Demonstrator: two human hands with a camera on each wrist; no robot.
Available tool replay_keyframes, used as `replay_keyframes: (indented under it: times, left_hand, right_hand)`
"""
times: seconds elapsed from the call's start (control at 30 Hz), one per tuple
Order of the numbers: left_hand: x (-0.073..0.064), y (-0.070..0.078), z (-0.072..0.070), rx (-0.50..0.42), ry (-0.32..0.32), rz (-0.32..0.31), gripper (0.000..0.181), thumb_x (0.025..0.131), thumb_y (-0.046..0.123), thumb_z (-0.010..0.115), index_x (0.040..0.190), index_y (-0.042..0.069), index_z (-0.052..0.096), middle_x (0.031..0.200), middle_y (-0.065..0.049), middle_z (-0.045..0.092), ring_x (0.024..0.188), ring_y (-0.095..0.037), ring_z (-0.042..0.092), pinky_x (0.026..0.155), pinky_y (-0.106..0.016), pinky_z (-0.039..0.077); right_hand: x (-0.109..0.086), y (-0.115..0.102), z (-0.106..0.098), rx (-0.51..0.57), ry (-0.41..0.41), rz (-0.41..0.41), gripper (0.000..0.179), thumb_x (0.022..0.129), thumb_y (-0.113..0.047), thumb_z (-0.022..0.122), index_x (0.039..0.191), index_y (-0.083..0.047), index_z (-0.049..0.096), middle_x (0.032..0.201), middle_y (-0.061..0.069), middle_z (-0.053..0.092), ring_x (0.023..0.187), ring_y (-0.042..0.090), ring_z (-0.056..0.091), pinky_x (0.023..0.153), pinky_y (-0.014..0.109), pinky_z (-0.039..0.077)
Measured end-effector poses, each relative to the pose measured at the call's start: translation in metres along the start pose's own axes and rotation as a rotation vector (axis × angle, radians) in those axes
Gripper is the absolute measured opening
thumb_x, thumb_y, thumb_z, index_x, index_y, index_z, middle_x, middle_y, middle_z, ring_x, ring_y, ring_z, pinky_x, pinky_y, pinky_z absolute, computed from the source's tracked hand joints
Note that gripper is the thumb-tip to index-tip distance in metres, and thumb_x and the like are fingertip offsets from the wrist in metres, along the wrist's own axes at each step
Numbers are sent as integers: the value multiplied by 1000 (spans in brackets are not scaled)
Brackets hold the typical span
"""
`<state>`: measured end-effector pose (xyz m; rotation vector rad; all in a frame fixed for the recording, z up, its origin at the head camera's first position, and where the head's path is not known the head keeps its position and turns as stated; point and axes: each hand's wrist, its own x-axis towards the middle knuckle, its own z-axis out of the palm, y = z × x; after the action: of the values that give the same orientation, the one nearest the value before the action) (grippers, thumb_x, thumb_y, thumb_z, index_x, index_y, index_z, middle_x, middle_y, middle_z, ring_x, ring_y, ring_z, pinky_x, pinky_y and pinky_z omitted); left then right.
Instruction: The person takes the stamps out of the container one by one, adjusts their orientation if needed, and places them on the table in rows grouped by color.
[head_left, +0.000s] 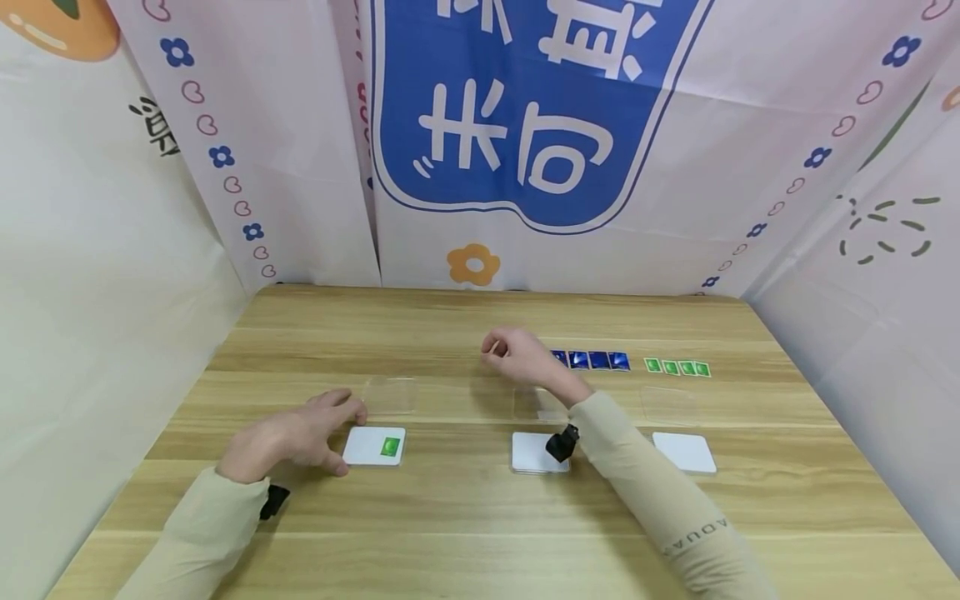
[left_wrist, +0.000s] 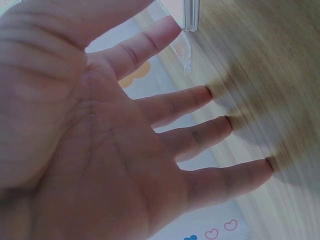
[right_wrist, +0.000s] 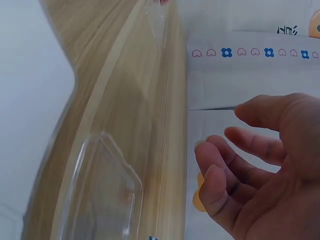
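Observation:
My left hand [head_left: 307, 435] rests at the left side of a white card stack [head_left: 365, 447] that has a small green square picture [head_left: 390, 447] on its right part. In the left wrist view its fingers are spread, with several fingertips on or close to the wood and one beside the clear-edged stack [left_wrist: 189, 15]. My right hand [head_left: 517, 356] hovers above the table, left of a row of small blue picture squares [head_left: 598, 361]. The right wrist view shows its fingers [right_wrist: 215, 180] loosely bent, thumb apart, nothing between them. Its forearm partly covers the middle white stack [head_left: 529, 452].
Clear plastic covers lie behind the stacks: a left one [head_left: 392, 396], a middle one [head_left: 528, 403] and a right one [head_left: 670, 406]. A third white stack [head_left: 684, 452] lies at the right. Small green squares [head_left: 671, 367] line up farther back. Printed cloth [head_left: 315, 167] hangs around the wooden table [head_left: 450, 533].

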<state>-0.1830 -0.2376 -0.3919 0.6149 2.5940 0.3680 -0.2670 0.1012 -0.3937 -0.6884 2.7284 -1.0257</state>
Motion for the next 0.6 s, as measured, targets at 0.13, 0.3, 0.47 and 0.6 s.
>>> replay_keyframes:
  times: [0.13,0.3,0.47,0.6]
  left_hand:
    - [0,-1,0,-7,1,-1,53,75,28,85,117,22,53,153,-27,28,137,-51,31,97,-66,40]
    - [0,-1,1,-19,-1,-4,53,75,28,85,117,22,53,154,-28,26,139,-52,29,99,-67,38]
    - [0,-1,1,-15,3,-2,53,75,27,85,117,22,53,154,-27,28,138,-51,31,99,-67,39]
    - [0,-1,1,-14,3,-6,53,75,27,85,117,23,53,154,-26,28,138,-50,31,98,-66,39]
  right_hand:
    - [0,-4,5,21,-5,-11,17,95,-19,61,106,-6,66,91,7,67,74,13,60,63,24,50]
    - [0,-9,10,29,-12,-9,16,95,-19,61,105,-7,67,93,7,67,75,13,60,63,23,50]
    - [1,-14,16,27,-17,-19,14,95,-17,62,104,-7,67,92,7,68,75,13,60,62,23,49]
    - [2,-18,21,23,-9,-44,12,94,-16,62,101,-6,68,89,7,69,73,12,59,61,22,48]
